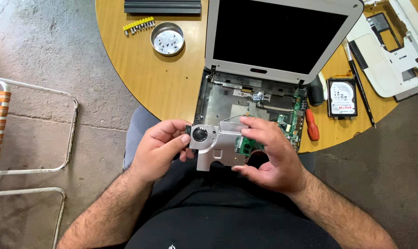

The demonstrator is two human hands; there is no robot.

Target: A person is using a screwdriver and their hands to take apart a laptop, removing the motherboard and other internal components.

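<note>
A silver metal heatsink with a small round black fan (pixel 216 145) is held between both hands just above the near edge of an opened white laptop (pixel 250 99). My left hand (pixel 160 150) grips its left side by the fan. My right hand (pixel 271 154) holds its right side, thumb under and fingers over the top, partly hiding a green circuit board (pixel 248 145). The laptop's base is stripped, showing bare metal and green board, and its dark screen (pixel 276 32) stands upright.
On the round wooden table (pixel 158 87): a metal dish of screws (pixel 167 39), a yellow bit strip (pixel 139 25), a dark ribbed bar (pixel 163 7), a hard drive (pixel 342 97), an orange-handled screwdriver (pixel 312 124), a white laptop cover (pixel 393 46). A metal-framed chair (pixel 15 129) stands left.
</note>
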